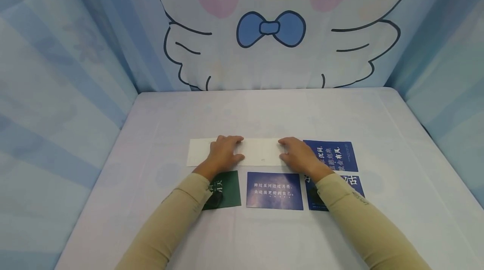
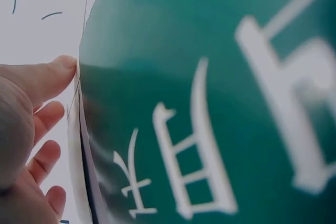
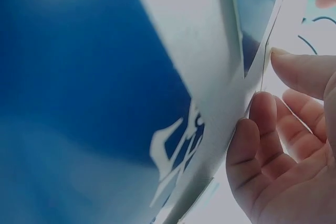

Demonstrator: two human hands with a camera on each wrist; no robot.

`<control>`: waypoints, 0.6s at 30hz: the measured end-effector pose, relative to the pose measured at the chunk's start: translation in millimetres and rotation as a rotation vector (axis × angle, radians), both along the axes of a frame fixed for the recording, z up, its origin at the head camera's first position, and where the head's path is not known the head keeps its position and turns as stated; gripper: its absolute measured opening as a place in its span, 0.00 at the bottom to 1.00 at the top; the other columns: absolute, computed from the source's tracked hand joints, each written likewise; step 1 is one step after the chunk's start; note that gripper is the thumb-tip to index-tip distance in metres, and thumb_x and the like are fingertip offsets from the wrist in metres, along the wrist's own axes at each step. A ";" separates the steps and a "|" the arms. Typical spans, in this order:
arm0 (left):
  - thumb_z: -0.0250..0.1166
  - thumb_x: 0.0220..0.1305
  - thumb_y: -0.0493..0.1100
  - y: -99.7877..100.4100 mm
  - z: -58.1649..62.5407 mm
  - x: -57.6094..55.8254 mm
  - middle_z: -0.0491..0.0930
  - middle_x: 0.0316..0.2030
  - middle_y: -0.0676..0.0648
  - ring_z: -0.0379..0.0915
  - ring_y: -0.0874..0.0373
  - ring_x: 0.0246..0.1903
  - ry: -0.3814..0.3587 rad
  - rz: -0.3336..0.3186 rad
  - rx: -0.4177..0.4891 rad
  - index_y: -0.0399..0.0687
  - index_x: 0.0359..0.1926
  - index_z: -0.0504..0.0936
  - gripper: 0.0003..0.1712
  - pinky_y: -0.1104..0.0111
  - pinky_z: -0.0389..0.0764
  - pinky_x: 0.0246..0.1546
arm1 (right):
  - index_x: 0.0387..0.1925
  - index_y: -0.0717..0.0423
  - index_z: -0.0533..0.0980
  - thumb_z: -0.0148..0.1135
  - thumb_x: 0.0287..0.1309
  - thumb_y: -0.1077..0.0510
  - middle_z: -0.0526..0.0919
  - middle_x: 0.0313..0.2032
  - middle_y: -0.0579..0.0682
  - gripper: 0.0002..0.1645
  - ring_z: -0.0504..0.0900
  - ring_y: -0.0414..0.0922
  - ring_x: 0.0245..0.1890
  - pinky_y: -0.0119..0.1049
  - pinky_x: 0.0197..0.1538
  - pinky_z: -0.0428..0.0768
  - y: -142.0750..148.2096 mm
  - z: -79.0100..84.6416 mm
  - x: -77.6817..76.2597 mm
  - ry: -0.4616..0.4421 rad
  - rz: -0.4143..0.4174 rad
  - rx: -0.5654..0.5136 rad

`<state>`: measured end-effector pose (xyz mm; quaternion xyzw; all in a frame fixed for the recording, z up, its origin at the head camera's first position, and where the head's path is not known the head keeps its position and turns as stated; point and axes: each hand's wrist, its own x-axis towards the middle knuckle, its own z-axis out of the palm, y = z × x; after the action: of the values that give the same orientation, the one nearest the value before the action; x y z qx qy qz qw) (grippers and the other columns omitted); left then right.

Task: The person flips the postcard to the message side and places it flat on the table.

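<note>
A white paper band (image 1: 261,152) lies on the cloth-covered table, with a small faint mark near its lower edge. My left hand (image 1: 224,153) rests on its left part, thumb and forefinger spread apart. Toward the band's right end, my right hand (image 1: 300,155) touches the white surface with fingertips, thumb and forefinger also apart. Beside that hand lies a blue card (image 1: 342,156) with white characters. Below the left wrist is a green card (image 1: 230,190), which fills most of the left wrist view. The right forearm partly covers another blue card (image 1: 353,182).
A purple-blue card (image 1: 274,191) with two lines of white writing lies between the forearms. Behind the table hangs a curtain (image 1: 270,64) with a cartoon figure and bow tie. Blue-and-white striped curtains (image 1: 56,114) enclose the sides.
</note>
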<state>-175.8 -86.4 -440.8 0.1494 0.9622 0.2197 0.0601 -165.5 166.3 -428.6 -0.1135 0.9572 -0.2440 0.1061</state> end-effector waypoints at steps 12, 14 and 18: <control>0.70 0.64 0.49 2.3 0.4 -3.6 0.79 0.58 0.48 0.66 0.47 0.59 -0.048 0.037 -0.022 0.48 0.69 0.72 0.35 0.51 0.65 0.58 | 0.69 0.66 0.66 0.58 0.68 0.61 0.69 0.67 0.65 0.30 0.65 0.61 0.68 0.54 0.69 0.61 -1.0 1.0 -4.2 -0.010 0.041 0.038; 0.70 0.64 0.49 2.8 0.7 -3.9 0.79 0.58 0.48 0.66 0.48 0.59 -0.055 0.039 -0.024 0.48 0.70 0.72 0.35 0.51 0.64 0.58 | 0.69 0.66 0.66 0.57 0.69 0.61 0.69 0.67 0.65 0.30 0.65 0.61 0.69 0.54 0.69 0.61 -1.5 1.2 -4.5 -0.017 0.034 0.041; 0.70 0.64 0.49 4.1 1.4 -3.4 0.79 0.58 0.49 0.66 0.48 0.59 -0.072 0.047 -0.018 0.49 0.70 0.71 0.35 0.51 0.64 0.58 | 0.69 0.66 0.66 0.57 0.69 0.61 0.69 0.67 0.64 0.30 0.65 0.61 0.69 0.54 0.69 0.61 -2.0 1.1 -4.2 -0.025 0.027 0.049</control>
<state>-179.2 -82.3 -439.4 0.1184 0.9645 0.2176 0.0911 -169.8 164.3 -427.5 -0.1208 0.9599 -0.2204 0.1243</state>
